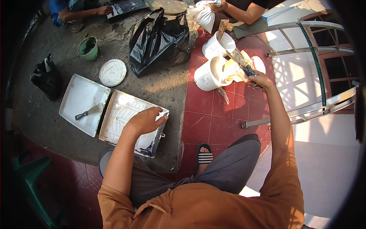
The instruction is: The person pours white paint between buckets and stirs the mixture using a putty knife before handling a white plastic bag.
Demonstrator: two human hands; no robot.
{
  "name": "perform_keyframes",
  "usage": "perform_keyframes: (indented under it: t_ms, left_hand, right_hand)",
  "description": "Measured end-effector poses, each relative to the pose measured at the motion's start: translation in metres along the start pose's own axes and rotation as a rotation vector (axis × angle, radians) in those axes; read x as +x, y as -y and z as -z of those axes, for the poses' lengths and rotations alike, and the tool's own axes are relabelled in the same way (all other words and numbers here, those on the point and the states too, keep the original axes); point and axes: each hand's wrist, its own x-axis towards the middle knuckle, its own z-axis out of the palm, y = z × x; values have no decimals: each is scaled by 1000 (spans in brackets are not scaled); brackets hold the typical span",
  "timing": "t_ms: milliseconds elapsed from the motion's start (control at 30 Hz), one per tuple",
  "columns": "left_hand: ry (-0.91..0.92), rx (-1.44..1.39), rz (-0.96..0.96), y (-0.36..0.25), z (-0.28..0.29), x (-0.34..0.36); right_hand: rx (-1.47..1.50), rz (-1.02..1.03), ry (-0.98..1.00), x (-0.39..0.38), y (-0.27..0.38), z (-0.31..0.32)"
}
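My right hand [260,81] grips the dark handle of a putty knife [241,58], held up over the white buckets with its stained blade tilted toward them. Beneath it stands the nearer white bucket [206,78], tipped a little, with a whitish-yellow smeared bag or sheet [234,71] beside its mouth. My left hand [145,121] hovers over or rests on a paint tray [121,100] smeared with white; contact cannot be made out. Its fingers are loosely stretched, the thumb apart, and nothing shows in them. Another putty knife [88,112] lies in the second white tray [78,88].
Behind is another white bucket [210,49] with a wooden stick. Two people sit at the back, one holding a white bag [206,18]. Black plastic bags [158,45], a round white lid [113,72], and a green pail [89,53] stand around. A metal ladder [297,114] lies right.
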Motion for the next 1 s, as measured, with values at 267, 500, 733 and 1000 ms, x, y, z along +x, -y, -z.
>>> perform_keyframes:
  t_ms: [267,500,733,1000]
  left_hand:
    - [65,-32,62,2,9,2]
    - [-129,-95,89,18,36,-10]
    - [-443,-266,176,37,54,-9]
    - [-637,-520,171,63,65,-23]
  right_hand:
    - [72,89,-74,-47,12,19]
    - [69,203,15,-113,48,7]
    - [131,229,208,-124,47,-88]
    - [132,56,595,-121,23,-272]
